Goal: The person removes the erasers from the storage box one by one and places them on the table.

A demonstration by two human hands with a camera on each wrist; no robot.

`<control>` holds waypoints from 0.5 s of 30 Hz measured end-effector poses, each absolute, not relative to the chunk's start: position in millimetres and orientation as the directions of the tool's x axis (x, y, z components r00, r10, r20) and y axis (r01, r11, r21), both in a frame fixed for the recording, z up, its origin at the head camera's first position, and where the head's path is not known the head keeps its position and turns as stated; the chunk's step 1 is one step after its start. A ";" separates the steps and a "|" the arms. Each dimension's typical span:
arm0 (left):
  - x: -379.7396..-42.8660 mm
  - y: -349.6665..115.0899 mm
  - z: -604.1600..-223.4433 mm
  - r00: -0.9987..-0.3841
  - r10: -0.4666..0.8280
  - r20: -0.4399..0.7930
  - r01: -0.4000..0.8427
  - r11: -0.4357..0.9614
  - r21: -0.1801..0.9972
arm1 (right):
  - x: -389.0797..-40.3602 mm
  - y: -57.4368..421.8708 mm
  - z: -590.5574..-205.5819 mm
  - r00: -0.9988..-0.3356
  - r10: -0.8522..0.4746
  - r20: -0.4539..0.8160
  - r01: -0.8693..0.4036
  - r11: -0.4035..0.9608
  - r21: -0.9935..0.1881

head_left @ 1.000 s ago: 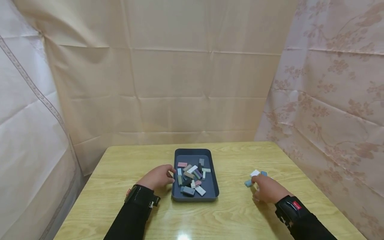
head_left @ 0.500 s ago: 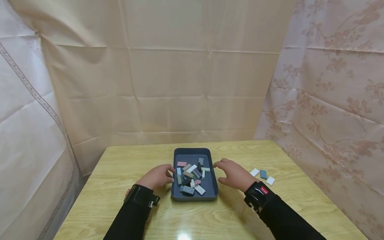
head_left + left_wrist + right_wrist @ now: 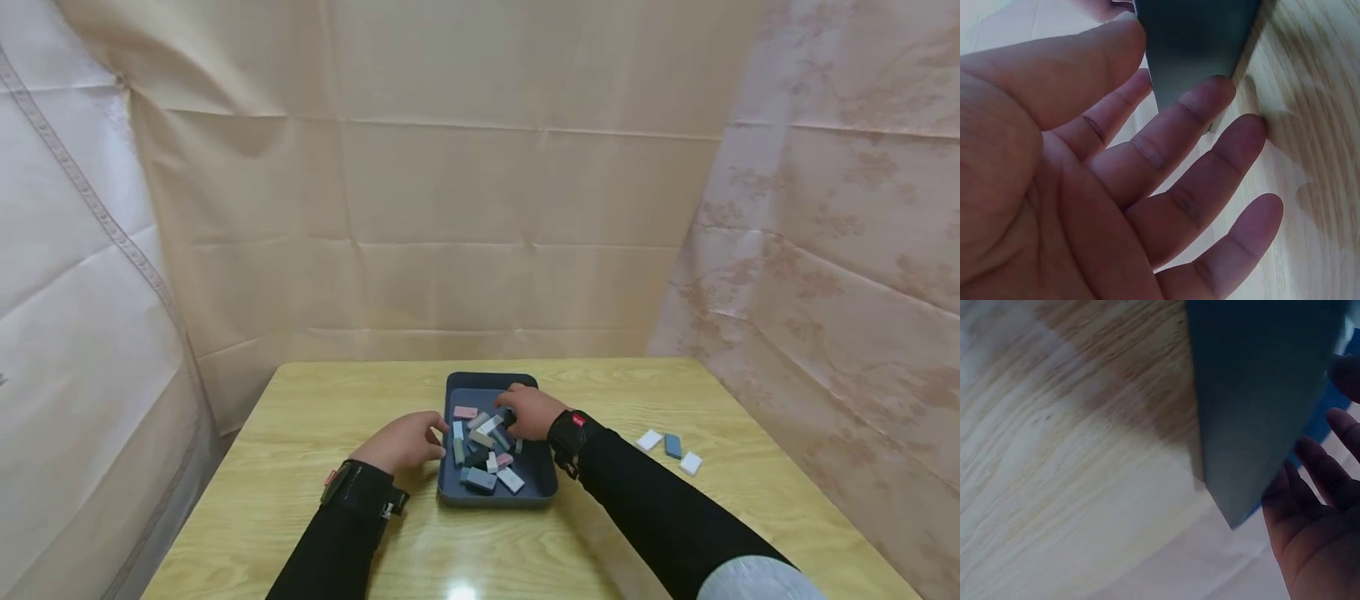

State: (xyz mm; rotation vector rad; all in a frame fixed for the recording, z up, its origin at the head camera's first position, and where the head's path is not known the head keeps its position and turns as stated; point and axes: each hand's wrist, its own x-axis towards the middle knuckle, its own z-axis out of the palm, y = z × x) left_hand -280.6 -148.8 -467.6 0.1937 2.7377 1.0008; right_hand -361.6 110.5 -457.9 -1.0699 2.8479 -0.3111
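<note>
A dark blue-grey tray [image 3: 542,483] stands on the table, holding several small rectangular blocks in white, pink, blue, grey and black. My left hand [image 3: 402,443] is at the tray's left rim, its fingers relaxed and spread beside the outer wall [image 3: 1194,56]; nothing is in it. Over the tray's right rim, my right hand [image 3: 531,412] reaches in above the blocks. Its thumb and index finger stand apart around a black block [image 3: 510,417]. Whether they touch it is hidden. In the right wrist view, loosely bent fingers [image 3: 1329,472] show past the tray wall [image 3: 1254,412].
On the right side of the wooden table [image 3: 337,533] lie a white block [image 3: 648,440], a blue block [image 3: 672,446] and another white block [image 3: 691,463]. Beige cloth [image 3: 427,183] hangs behind the table, with further cloths at both sides.
My right hand has left the blocks on the right, after setting them down there, and moved left into the tray. My left hand stays by the left rim.
</note>
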 end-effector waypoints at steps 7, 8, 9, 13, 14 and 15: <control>-284.6 -147.1 -469.5 -0.966 0.205 -0.160 0.052 0.754 0.654 | -367.0 108.7 -463.9 -0.798 -0.602 -0.018 -0.582 0.779 -0.233; -284.7 -147.4 -469.5 -0.966 0.201 -0.163 0.047 0.755 0.654 | -367.9 109.0 -464.7 -0.797 -0.604 -0.010 -0.585 0.775 -0.239; -284.6 -147.7 -469.2 -0.966 0.198 -0.164 0.044 0.755 0.654 | -368.1 109.8 -464.8 -0.798 -0.603 -0.001 -0.583 0.773 -0.252; -284.0 -149.2 -469.2 -0.966 0.194 -0.170 0.037 0.757 0.653 | -368.8 118.5 -463.1 -0.816 -0.574 0.070 -0.562 0.758 -0.331; -283.9 -149.7 -469.3 -0.966 0.194 -0.171 0.036 0.757 0.653 | -369.6 122.2 -462.8 -0.823 -0.560 0.099 -0.555 0.752 -0.355; -283.5 -150.2 -469.0 -0.966 0.195 -0.170 0.038 0.757 0.652 | -369.6 126.3 -461.4 -0.831 -0.542 0.128 -0.546 0.746 -0.382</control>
